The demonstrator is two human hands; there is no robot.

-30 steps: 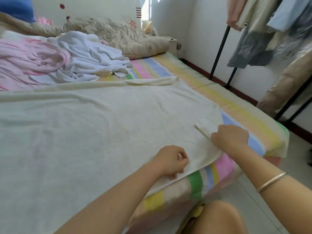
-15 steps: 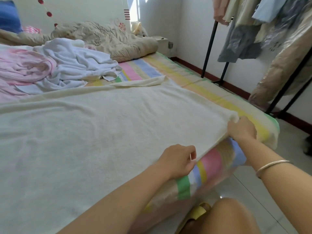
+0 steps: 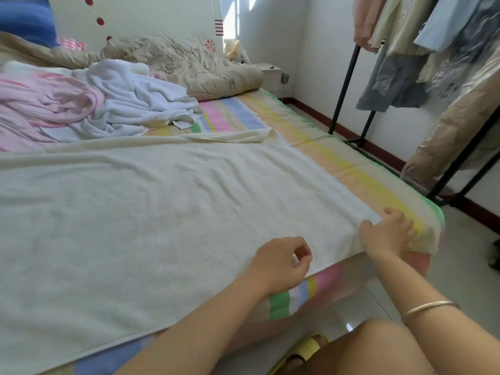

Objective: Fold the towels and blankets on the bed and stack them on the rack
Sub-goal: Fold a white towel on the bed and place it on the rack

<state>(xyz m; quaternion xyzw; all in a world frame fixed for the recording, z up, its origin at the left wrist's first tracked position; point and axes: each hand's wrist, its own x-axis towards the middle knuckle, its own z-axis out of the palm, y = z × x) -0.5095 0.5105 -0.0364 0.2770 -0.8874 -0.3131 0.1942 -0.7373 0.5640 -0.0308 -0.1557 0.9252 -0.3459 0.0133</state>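
A large cream towel (image 3: 162, 212) lies spread flat and nearly smooth across the near part of the bed (image 3: 351, 169). Its near edge runs along the mattress edge, its far right corner is folded back on itself, and its near right corner is held by the right hand (image 3: 387, 234). Beyond it, toward the far left, a white towel (image 3: 135, 96) lies crumpled in a heap against a bunched pink blanket (image 3: 40, 109), and behind both a beige quilted blanket (image 3: 184, 63) lies rumpled along the head of the bed.
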